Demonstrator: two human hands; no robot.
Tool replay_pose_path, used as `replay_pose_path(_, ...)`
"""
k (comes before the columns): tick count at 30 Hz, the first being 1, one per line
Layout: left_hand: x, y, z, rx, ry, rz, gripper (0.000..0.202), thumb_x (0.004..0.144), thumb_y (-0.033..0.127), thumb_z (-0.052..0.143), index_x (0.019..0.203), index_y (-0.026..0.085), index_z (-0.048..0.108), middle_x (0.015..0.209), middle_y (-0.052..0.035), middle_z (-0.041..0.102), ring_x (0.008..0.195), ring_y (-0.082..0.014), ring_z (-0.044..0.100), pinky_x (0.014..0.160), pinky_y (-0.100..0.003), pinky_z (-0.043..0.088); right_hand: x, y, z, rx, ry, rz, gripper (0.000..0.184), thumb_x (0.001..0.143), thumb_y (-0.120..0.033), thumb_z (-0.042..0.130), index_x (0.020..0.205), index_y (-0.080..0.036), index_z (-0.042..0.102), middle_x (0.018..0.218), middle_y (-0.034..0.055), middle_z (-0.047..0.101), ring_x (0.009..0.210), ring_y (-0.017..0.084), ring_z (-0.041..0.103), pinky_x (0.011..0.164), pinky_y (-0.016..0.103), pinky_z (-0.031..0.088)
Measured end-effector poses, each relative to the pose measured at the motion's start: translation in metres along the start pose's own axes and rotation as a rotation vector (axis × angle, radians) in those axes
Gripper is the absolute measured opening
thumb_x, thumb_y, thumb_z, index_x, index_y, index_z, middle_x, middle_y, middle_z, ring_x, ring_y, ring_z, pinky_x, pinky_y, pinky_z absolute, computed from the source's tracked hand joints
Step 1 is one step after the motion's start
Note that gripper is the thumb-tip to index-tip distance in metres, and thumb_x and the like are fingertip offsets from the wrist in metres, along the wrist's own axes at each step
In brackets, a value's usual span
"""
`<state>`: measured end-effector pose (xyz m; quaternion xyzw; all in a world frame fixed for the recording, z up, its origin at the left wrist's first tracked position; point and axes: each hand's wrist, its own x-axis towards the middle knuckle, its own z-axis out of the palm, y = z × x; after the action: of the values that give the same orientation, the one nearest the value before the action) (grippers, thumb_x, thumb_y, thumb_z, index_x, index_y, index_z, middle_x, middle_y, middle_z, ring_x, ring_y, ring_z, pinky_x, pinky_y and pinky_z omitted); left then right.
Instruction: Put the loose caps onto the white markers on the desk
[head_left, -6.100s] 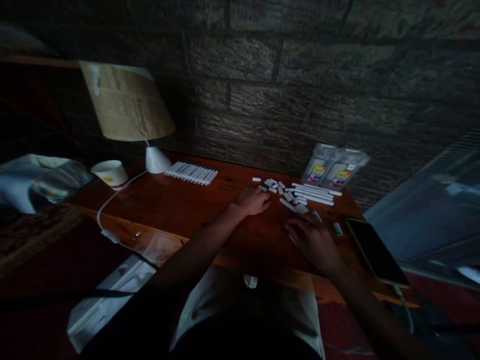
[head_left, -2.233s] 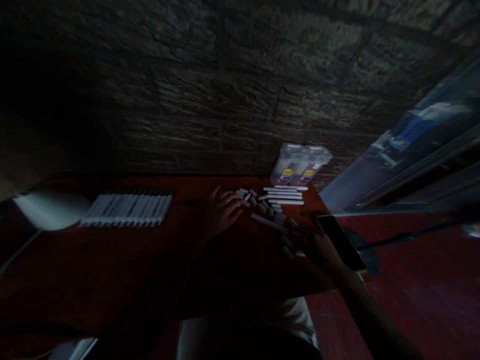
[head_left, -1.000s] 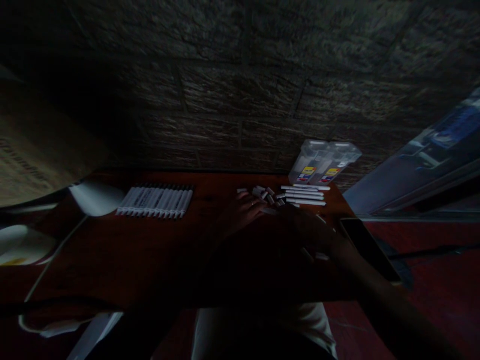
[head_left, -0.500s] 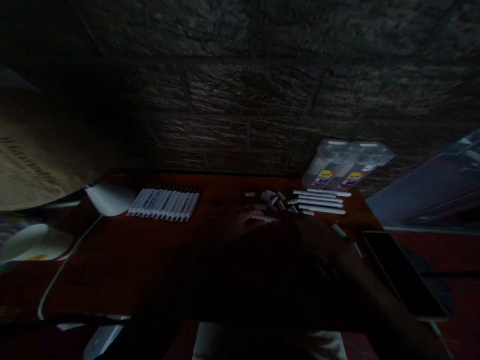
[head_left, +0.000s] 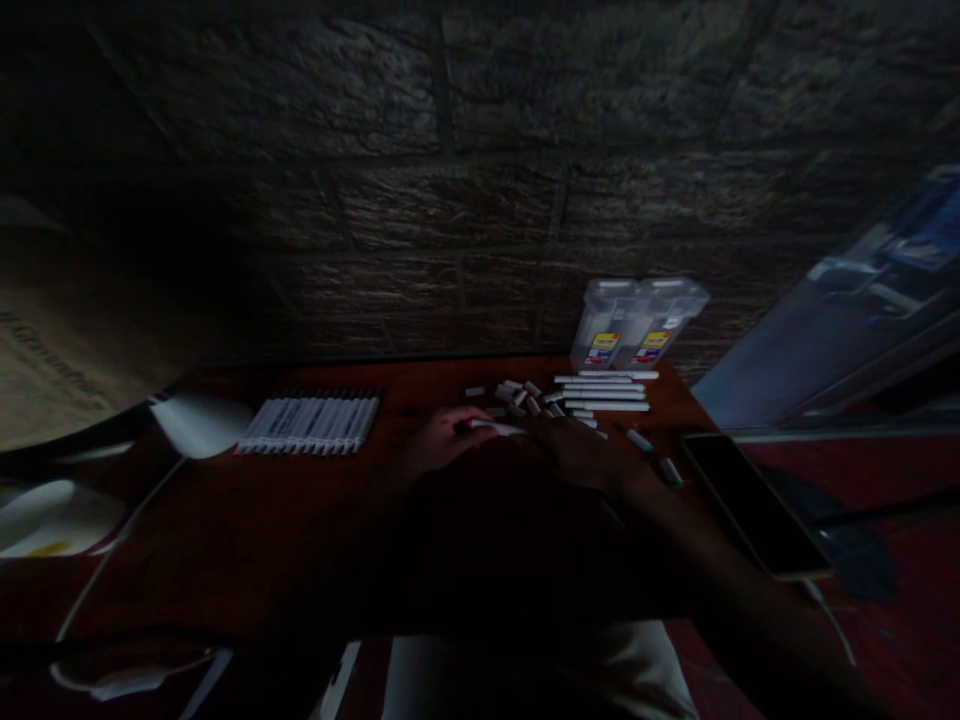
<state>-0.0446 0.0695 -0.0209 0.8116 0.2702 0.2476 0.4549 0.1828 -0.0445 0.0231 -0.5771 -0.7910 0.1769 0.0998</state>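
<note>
1. Brought left hand (head_left: 439, 440) and right hand (head_left: 581, 453) together since the frame two seconds earlier, from well apart to meeting around a white marker (head_left: 500, 428) over the table (head_left: 187, 520).
2. Grasping the white marker in left fingers, with a red part showing beside them; too dark to tell whether right fingers are closed on the other end or merely touching.
3. Held just on the near side of the heap of short white pieces (head_left: 517, 395), with loose white markers (head_left: 607, 394) further right before the plastic cases (head_left: 602, 335), and a marker row (head_left: 311, 424) well apart at left.
4. Judged by the pose, handling a single marker two-handed, probably working at one end.
5. Calls next, most likely, for a steady left hold, careful right fingertips, and clearance from the heap.
</note>
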Motion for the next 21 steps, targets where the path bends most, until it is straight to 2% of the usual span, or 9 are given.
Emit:
replay_pose_path(2, 0.002, -0.004, 0.001, 0.061, 0.102, 0.121, 0.044, 0.092, 0.058, 0.065, 0.106, 0.018, 0.076, 0.096, -0.0042, 0.075, 0.083, -0.0122, 0.067, 0.075, -0.022, 0.051, 0.002, 0.003, 0.002, -0.02, 0.024, -0.001, 0.052, 0.107, -0.03, 0.037, 0.157, -0.017, 0.044, 0.144, 0.0181, 0.061, 0.125, 0.028, 0.065, 0.103, 0.041, 0.054)
replay_pose_path(4, 0.005, -0.007, 0.0, 0.219, 0.185, 0.272, 0.043, 0.095, 0.058, 0.062, 0.109, 0.02, 0.075, 0.104, -0.0044, 0.075, 0.09, -0.0125, 0.068, 0.081, -0.024, 0.053, 0.004, 0.006, 0.003, -0.058, 0.035, 0.028, 0.05, 0.106, -0.026, 0.037, 0.155, -0.018, 0.046, 0.141, 0.0171, 0.062, 0.123, 0.026, 0.066, 0.103, 0.039, 0.054)
replay_pose_path(6, 0.007, -0.007, -0.002, 0.442, 0.232, 0.415, 0.037, 0.098, 0.053, 0.059, 0.107, 0.021, 0.075, 0.106, -0.0036, 0.074, 0.097, -0.0132, 0.067, 0.089, -0.028, 0.051, 0.005, 0.009, 0.004, -0.105, 0.047, 0.079, 0.048, 0.107, -0.03, 0.036, 0.152, -0.021, 0.049, 0.136, 0.015, 0.066, 0.118, 0.026, 0.068, 0.098, 0.037, 0.055)
replay_pose_path(8, 0.01, -0.005, -0.004, 0.638, 0.275, 0.499, 0.033, 0.099, 0.05, 0.059, 0.106, 0.022, 0.074, 0.11, -0.0032, 0.073, 0.107, -0.0153, 0.064, 0.095, -0.032, 0.047, 0.006, 0.012, 0.004, -0.153, 0.058, 0.123, 0.047, 0.108, -0.037, 0.036, 0.15, -0.022, 0.052, 0.128, 0.0133, 0.07, 0.112, 0.027, 0.071, 0.093, 0.036, 0.056)
replay_pose_path(13, 0.015, -0.002, -0.004, 0.84, 0.328, 0.517, 0.03, 0.099, 0.046, 0.06, 0.113, 0.023, 0.072, 0.126, -0.0028, 0.069, 0.126, -0.0171, 0.057, 0.108, -0.038, 0.038, 0.012, 0.016, 0.004, -0.29, 0.14, 0.149, 0.047, 0.108, -0.042, 0.037, 0.148, -0.022, 0.053, 0.12, 0.0123, 0.073, 0.103, 0.027, 0.072, 0.088, 0.035, 0.054)
replay_pose_path(17, 0.016, -0.003, 0.003, 0.935, 0.375, 0.512, 0.031, 0.102, 0.043, 0.055, 0.12, 0.021, 0.068, 0.118, -0.0017, 0.071, 0.115, -0.0157, 0.06, 0.109, -0.037, 0.037, 0.018, 0.01, 0.002, -0.371, 0.148, 0.184, 0.047, 0.109, -0.04, 0.033, 0.144, -0.017, 0.054, 0.121, 0.0166, 0.072, 0.107, 0.028, 0.072, 0.088, 0.035, 0.053)
replay_pose_path(21, 0.018, -0.006, 0.01, 1.069, 0.343, 0.538, 0.03, 0.104, 0.04, 0.052, 0.123, 0.023, 0.068, 0.11, -0.0017, 0.071, 0.105, -0.0171, 0.062, 0.103, -0.037, 0.039, 0.024, 0.005, 0.005, -0.394, 0.126, 0.121, 0.048, 0.11, -0.04, 0.029, 0.149, -0.02, 0.048, 0.139, 0.0172, 0.064, 0.117, 0.028, 0.069, 0.086, 0.033, 0.055)
